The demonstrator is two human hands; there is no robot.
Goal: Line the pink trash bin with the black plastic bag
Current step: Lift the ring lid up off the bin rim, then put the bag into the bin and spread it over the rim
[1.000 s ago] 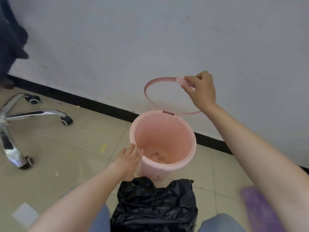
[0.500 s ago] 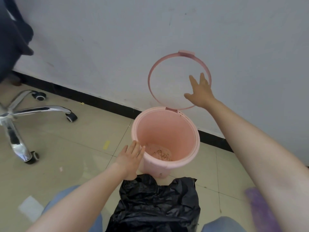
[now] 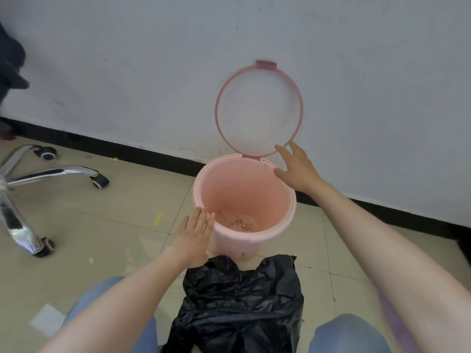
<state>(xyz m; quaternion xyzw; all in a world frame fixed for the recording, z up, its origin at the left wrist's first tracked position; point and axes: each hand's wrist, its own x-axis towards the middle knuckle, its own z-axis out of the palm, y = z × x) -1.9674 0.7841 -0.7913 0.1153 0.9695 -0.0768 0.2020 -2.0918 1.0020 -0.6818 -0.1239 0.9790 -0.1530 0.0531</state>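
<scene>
The pink trash bin (image 3: 254,240) stands on the tiled floor by the white wall, with bits of debris on its bottom. Its hinged pink ring (image 3: 220,103) stands upright against the wall. My left hand (image 3: 193,235) rests flat against the bin's near left side, fingers together, holding nothing. Over the bin's far right rim hovers my right hand (image 3: 295,169), fingers spread and empty, just below the ring. The crumpled black plastic bag (image 3: 239,304) lies on the floor between my knees, in front of the bin.
A chrome office chair base (image 3: 48,174) with castors stands at the left. A black skirting board (image 3: 153,154) runs along the wall. Small paper scraps lie on the tiles. Something purple (image 3: 397,324) shows at the lower right under my arm.
My right hand swung the ring up from half raised to upright against the wall, let go of it and dropped to the bin's right rim. The left hand stayed at the bin's side.
</scene>
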